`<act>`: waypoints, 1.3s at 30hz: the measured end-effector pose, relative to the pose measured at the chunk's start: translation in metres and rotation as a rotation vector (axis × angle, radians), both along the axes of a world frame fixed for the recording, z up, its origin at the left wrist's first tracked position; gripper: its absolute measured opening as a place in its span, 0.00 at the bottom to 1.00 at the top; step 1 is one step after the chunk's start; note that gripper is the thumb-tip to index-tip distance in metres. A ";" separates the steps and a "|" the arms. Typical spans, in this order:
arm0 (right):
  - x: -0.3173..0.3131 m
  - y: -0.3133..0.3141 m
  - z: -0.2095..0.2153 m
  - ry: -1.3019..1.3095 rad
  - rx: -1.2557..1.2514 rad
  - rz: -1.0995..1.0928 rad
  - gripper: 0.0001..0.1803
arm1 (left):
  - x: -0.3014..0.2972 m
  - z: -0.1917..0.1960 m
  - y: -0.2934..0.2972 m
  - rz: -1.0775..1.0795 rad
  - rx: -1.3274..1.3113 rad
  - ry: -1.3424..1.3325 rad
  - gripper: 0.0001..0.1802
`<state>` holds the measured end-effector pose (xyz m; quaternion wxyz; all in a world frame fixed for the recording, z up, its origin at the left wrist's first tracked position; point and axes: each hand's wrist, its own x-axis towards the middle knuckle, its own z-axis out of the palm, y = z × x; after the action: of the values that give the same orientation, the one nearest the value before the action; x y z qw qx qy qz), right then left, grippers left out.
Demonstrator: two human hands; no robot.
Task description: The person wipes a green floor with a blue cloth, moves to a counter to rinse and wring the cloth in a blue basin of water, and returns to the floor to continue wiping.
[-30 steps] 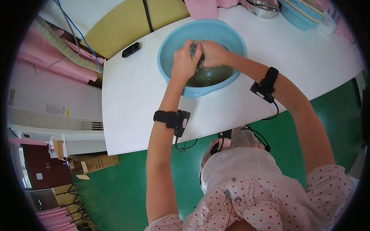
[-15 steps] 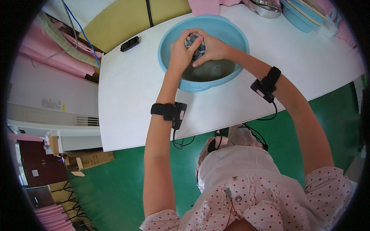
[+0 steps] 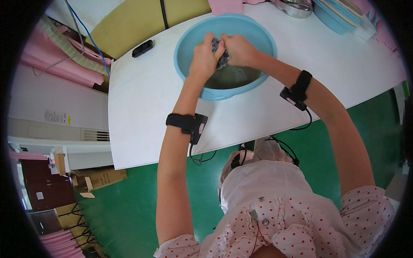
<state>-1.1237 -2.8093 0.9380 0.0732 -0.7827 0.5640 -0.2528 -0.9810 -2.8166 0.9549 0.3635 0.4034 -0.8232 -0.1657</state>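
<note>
A white table (image 3: 142,107) stood over a green floor (image 3: 129,206), and everything else is placed against the light blue basin (image 3: 185,47) that sat on its far half. The basin held murky water, its rim nearest the person close to the table's middle. Above the water, inside the basin, both hands met on a dark grey wet cloth (image 3: 220,53): the left hand (image 3: 204,58) had its grip closed on the cloth's left side, and the right hand (image 3: 238,48) had its grip closed on the right side, the two fists touching. Each forearm bore a black wrist strap with a small device, both nearer the person than the basin. Left of the basin, well apart, a small black remote-like object (image 3: 142,48) lay on the table.
</note>
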 end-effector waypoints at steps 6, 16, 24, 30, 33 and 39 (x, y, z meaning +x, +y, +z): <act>0.001 0.002 0.007 0.094 -0.086 -0.029 0.22 | 0.000 0.002 -0.002 0.027 0.048 0.014 0.16; 0.001 0.006 0.009 -0.011 -0.456 -0.190 0.24 | 0.007 0.011 -0.001 -0.173 0.516 0.662 0.52; 0.001 0.011 0.010 -0.089 -0.531 -0.136 0.31 | 0.006 0.012 -0.007 -0.207 0.676 0.576 0.34; -0.004 0.007 0.005 -0.046 -0.350 -0.129 0.30 | 0.002 0.004 -0.013 -0.073 0.550 0.548 0.24; 0.005 0.007 0.007 -0.074 -0.313 -0.080 0.29 | 0.009 -0.001 -0.016 -0.024 0.370 0.489 0.22; 0.005 0.009 0.011 -0.058 -0.220 -0.085 0.27 | 0.009 -0.002 -0.013 0.057 0.091 0.273 0.19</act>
<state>-1.1192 -2.8004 0.9489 -0.0078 -0.7537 0.5633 -0.3385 -0.9716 -2.8298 0.9534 0.4578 0.4166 -0.7460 -0.2457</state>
